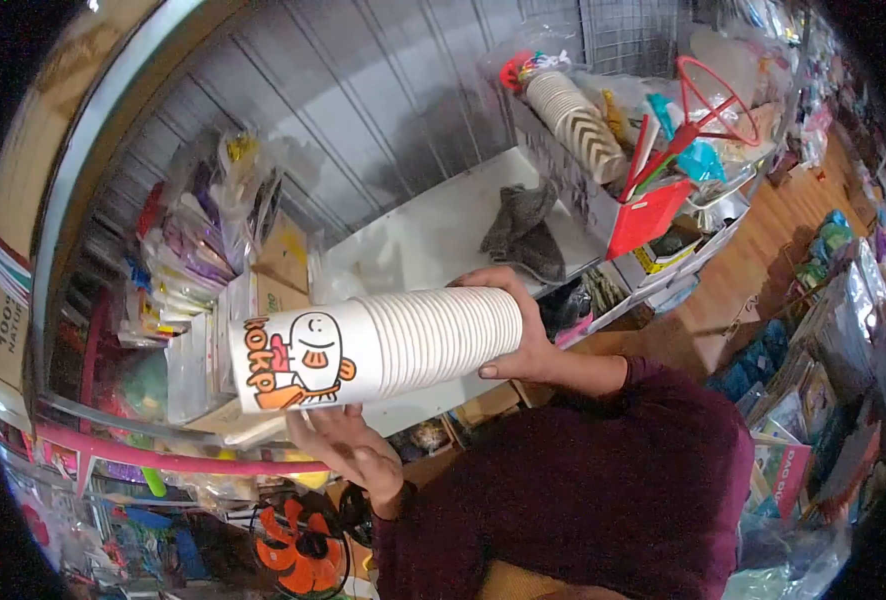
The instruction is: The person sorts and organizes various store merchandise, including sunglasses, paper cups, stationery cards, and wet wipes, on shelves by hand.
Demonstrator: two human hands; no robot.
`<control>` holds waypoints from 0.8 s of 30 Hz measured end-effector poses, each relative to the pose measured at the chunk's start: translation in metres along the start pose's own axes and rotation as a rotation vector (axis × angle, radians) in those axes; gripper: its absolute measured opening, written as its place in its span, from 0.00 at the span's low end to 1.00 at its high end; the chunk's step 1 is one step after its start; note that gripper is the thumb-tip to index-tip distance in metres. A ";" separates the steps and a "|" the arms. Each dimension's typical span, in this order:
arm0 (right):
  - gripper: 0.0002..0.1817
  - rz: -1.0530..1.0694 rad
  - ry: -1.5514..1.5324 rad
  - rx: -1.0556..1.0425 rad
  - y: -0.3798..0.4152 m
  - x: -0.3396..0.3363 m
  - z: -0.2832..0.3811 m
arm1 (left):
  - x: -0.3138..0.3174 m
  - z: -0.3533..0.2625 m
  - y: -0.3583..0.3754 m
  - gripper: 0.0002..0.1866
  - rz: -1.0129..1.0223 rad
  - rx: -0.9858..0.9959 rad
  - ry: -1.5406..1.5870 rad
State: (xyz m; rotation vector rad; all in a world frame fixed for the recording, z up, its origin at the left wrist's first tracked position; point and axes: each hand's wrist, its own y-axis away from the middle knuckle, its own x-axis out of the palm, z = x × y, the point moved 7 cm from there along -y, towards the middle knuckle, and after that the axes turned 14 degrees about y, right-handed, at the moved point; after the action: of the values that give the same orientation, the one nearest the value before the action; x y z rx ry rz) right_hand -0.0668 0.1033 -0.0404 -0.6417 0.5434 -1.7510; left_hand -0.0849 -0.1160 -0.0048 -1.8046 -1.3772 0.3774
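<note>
A long stack of nested white paper cups (433, 340) lies sideways in front of me, tilted slightly. The outermost cup, at the left end, carries a cartoon figure and orange lettering. My right hand (526, 335) is wrapped around the right end of the stack, its thumb below and its fingers over the top. From beneath the printed cup, my left hand (348, 450) supports the left end with the palm turned up. Some of its fingers are hidden behind the cup. A dark grey cloth (523, 230) rests on the white shelf (403, 250) just beyond the cups.
Bagged goods (198, 230) and cardboard boxes (278, 265) crowd the shelf's left side. To the right, a box (573, 190) holds another cup stack (575, 125) and a red wire-like ring (718, 105). An orange fan (298, 550) stands low at the left; packaged goods line the wooden floor (733, 270).
</note>
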 end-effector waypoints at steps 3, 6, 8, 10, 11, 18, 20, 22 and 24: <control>0.45 -0.067 0.134 -0.100 0.005 -0.024 0.009 | 0.011 0.016 -0.018 0.45 -0.051 -0.085 0.118; 0.44 -0.131 0.287 -0.198 0.006 -0.049 0.021 | 0.022 0.014 -0.038 0.42 0.003 -0.025 -0.170; 0.45 -0.192 0.260 -0.256 0.008 -0.068 0.029 | 0.037 0.015 -0.053 0.38 0.023 -0.007 -0.153; 0.45 -0.187 0.266 -0.282 0.008 -0.082 0.039 | 0.049 0.043 -0.062 0.31 0.062 -0.256 0.039; 0.44 -0.213 0.234 -0.322 0.010 -0.090 0.044 | 0.070 0.056 -0.078 0.28 0.213 -0.266 -0.012; 0.47 -0.228 0.163 -0.392 0.034 -0.137 0.073 | 0.204 0.144 -0.114 0.23 0.607 -0.706 0.138; 0.48 -0.295 0.297 -0.388 0.047 -0.158 0.078 | 0.244 0.166 -0.121 0.25 0.717 -0.719 0.022; 0.48 -0.374 0.300 -0.360 0.062 -0.177 0.085 | 0.277 0.195 -0.132 0.26 0.706 -0.755 -0.049; 0.49 -0.456 0.307 -0.329 0.077 -0.196 0.096 | 0.297 0.235 -0.147 0.31 0.675 -0.607 -0.222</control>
State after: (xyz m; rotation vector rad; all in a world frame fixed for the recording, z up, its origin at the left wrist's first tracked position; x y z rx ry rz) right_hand 0.0937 0.2691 -0.0474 -0.7725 0.9698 -2.2317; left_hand -0.2304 0.2619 0.0274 -2.8068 -1.0437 0.5591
